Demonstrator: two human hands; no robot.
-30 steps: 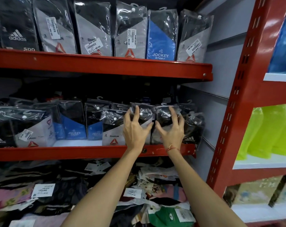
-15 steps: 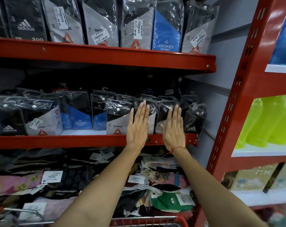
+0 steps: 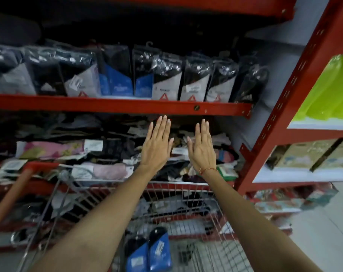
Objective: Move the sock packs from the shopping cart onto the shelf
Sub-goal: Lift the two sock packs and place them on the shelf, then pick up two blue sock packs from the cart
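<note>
A row of sock packs [image 3: 194, 81] in clear plastic stands upright on the red shelf [image 3: 115, 105]. My left hand [image 3: 156, 146] and my right hand [image 3: 201, 148] are flat, fingers together and extended, both empty, held just below the shelf's front edge and apart from the packs. Below my arms is the wire shopping cart [image 3: 186, 195]. Two blue and black sock packs [image 3: 150, 250] lie in it near the front.
The shelf below holds a loose heap of folded socks and tags [image 3: 72, 150]. The cart's orange handle [image 3: 11, 195] runs at lower left. A red upright post [image 3: 284, 107] stands to the right, with lime-green items [image 3: 327, 93] and boxes [image 3: 304, 156] beyond it.
Both hands have come off the sock packs and dropped below the shelf edge. My view has tilted down, and the cart with its packs has come into sight.
</note>
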